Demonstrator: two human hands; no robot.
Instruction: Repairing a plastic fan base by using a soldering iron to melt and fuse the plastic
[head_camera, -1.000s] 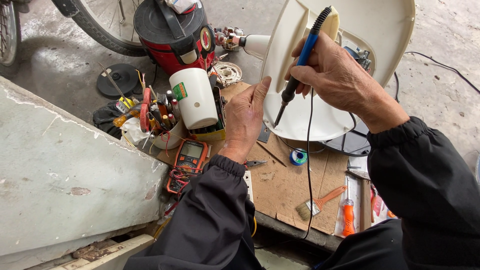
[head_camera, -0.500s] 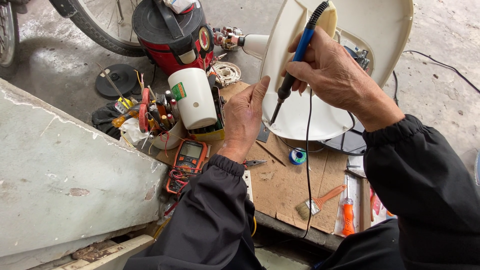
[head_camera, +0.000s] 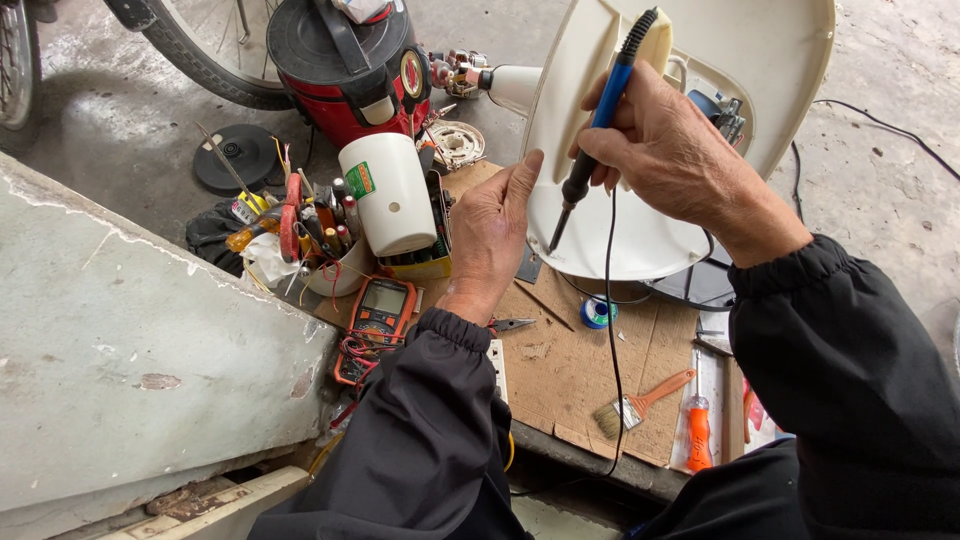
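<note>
The right hand (head_camera: 668, 150) has its fingers closed around one soldering iron (head_camera: 600, 115) with a blue and black handle, tip slanting down toward the lower edge of the single white plastic housing (head_camera: 640, 235). The left hand (head_camera: 492, 232) lies with fingers together and thumb up against that housing's left edge; whether it grips or only steadies I cannot tell. One black cord (head_camera: 611, 330) hangs from the iron across the cardboard sheet (head_camera: 565, 365) (a worn, torn one). On it lie one spool of solder (head_camera: 597, 312), one orange-handled brush (head_camera: 640, 403) and one orange screwdriver (head_camera: 698, 435). Left of the wrist sits one orange multimeter (head_camera: 382, 312), beside one white cylinder (head_camera: 390, 195) and one red canister (head_camera: 345, 60).
</note>
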